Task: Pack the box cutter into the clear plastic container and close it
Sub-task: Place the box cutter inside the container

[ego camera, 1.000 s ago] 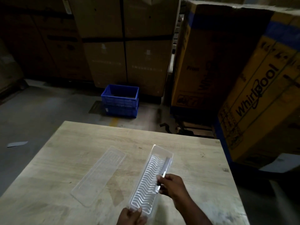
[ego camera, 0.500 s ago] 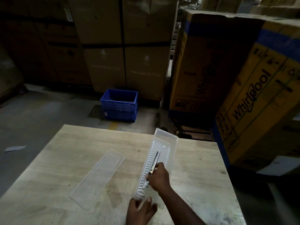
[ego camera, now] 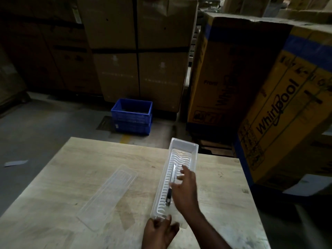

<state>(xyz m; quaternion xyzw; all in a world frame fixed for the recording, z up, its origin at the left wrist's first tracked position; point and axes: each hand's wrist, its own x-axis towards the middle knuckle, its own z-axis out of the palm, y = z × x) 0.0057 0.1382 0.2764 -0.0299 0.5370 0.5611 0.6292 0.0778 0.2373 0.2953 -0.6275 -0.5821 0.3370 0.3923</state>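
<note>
Box cutter lay lengthwise inside the clear plastic container, on its ribbed floor toward the left wall, its near end dark and its far end pale metal. Farthest left, a scrap of pale paper lay on the grey floor beside the wooden table. On the table's left half the clear lid lay flat, well apart from the container and angled much the same way. Beyond the table's far edge a blue plastic crate stood on the floor in front of tall brown cartons. The container sat open, its long axis running away from the person, its far end reaching the table's far edge. The left hand held the container's near end, fingertips curled against the rim. The right hand hovered over the container's middle with its fingers spread loosely and holding nothing; motion blur made it impossible to tell whether they touched the cutter. To the right of the table, a yellow Whirlpool carton with blue bands leaned at a tilt, a second like it standing behind.
</note>
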